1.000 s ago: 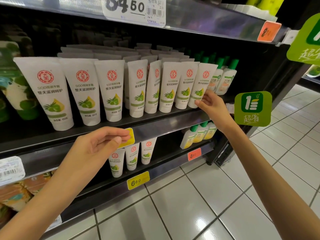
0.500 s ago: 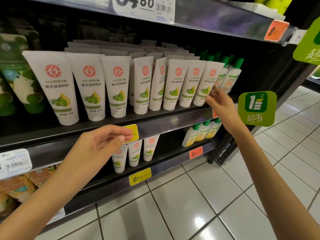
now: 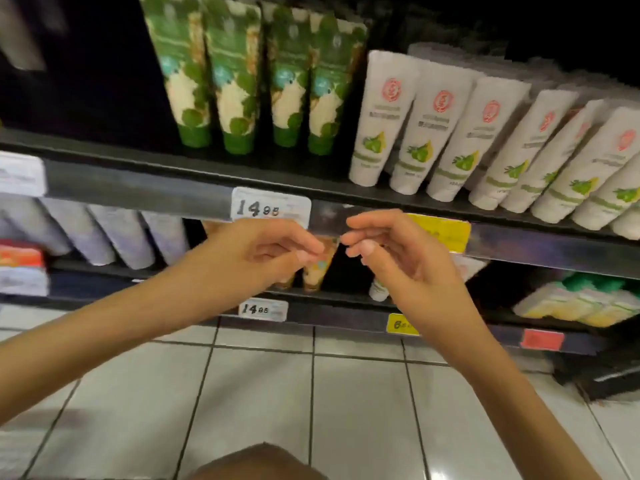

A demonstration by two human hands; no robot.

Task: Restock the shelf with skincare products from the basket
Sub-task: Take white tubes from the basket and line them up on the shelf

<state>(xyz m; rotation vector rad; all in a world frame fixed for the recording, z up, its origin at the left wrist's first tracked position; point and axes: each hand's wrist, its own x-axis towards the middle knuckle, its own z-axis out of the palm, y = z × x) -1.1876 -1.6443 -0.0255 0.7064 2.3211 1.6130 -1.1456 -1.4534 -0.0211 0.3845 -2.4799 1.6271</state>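
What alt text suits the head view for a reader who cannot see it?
A left hand and a right hand nearly meet, fingers loosely curled and holding nothing visible, before a dark shelf edge with price tags. Green tubes and white tubes stand above.

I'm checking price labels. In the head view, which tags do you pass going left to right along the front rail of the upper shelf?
Blurred white tag → tag marked 14 → yellow tag, its left end hidden behind a hand.
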